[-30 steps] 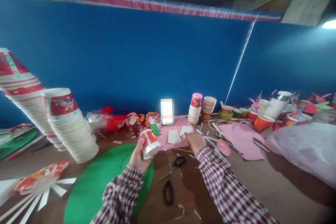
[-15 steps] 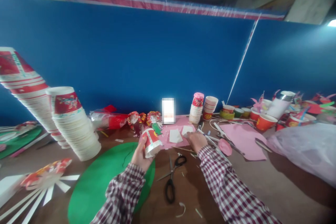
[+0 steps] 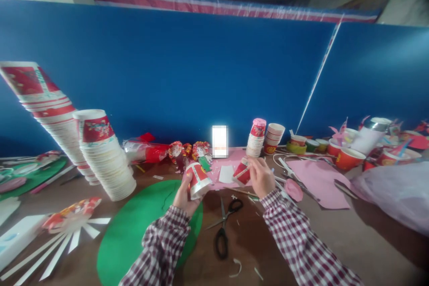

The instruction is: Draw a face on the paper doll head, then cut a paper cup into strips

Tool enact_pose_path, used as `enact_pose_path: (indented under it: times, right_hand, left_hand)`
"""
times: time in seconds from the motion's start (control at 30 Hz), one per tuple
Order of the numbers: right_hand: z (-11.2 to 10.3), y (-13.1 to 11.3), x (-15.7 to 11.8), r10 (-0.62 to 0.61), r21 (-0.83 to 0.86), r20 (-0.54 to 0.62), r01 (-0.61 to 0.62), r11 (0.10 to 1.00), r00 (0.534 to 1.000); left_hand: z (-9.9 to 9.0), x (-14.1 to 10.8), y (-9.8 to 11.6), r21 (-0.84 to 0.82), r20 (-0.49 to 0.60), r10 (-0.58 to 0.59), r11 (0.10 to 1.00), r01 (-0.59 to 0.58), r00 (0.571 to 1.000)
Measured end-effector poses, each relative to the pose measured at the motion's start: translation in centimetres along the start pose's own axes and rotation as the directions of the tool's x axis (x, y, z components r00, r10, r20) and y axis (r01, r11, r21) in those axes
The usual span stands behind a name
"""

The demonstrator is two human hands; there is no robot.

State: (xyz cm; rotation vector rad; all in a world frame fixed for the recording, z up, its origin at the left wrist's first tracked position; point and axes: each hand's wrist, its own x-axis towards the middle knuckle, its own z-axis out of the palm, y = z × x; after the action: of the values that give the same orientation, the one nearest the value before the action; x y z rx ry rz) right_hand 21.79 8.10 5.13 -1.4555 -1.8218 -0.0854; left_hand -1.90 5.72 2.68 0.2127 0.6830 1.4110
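Observation:
My left hand (image 3: 184, 199) is wrapped round a red and white paper cup (image 3: 200, 181), which is tilted with its open rim toward me. Between the pinched fingers of my right hand (image 3: 263, 178) is a red piece of paper (image 3: 241, 172) with a pale edge, lifted over the pink sheet (image 3: 231, 154). A white paper piece (image 3: 226, 174) lies on that sheet between my hands. Nearer to me, black-handled scissors (image 3: 221, 237) rest on the table with their blades apart. Under my left forearm is a round green sheet (image 3: 134, 228).
Tall stacks of paper cups (image 3: 105, 165) lean at left, near a cup cut into strips (image 3: 72, 223). Shorter cup stacks (image 3: 256, 138) stand at the back. At right lie another pink sheet (image 3: 321, 183), red bowls (image 3: 349, 157) and a plastic bag (image 3: 395, 192). A blue partition (image 3: 194, 67) rises behind.
My right hand has picked up a paper piece from the pink sheet, and its red side now shows. My left hand still holds the cup. The view has shifted slightly left.

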Motion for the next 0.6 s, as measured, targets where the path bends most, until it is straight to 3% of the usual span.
enact_pose_path:
  times: [0.1,0.23,0.3,0.4,0.5,0.6]
  right_hand:
    - [0.1,-1.0,-0.4,-0.054,0.344,0.149,0.000,0.939,0.987]
    - [0.8,-2.7,-1.9,-0.206,0.534,0.480,-0.098,0.840,0.853]
    - [1.3,-3.4,-2.7,-0.240,0.540,0.524,-0.100,0.836,0.817]
    - [2.3,-3.8,-3.5,-0.202,0.569,0.542,-0.180,0.802,0.816]
    - [3.3,-3.8,-3.8,-0.116,0.611,0.592,-0.350,0.710,0.798]
    - [4.1,-3.8,-4.1,-0.093,0.669,0.605,-0.441,0.598,0.791]
  left_hand:
    - [-0.2,0.0,0.0,0.058,-0.012,-0.012,0.998,0.012,1.000]
    - [-0.5,0.1,0.0,0.099,-0.009,-0.008,0.995,0.008,1.000]
    - [-0.5,0.1,-0.1,0.116,0.001,0.006,0.993,-0.006,1.000]
    - [-0.5,0.1,-0.3,0.136,0.002,0.011,0.991,-0.011,1.000]
    - [-0.3,0.1,-0.4,0.145,-0.013,-0.006,0.989,0.008,1.000]
    - [-0.1,-0.1,-0.5,0.168,-0.044,-0.018,0.985,0.025,0.999]
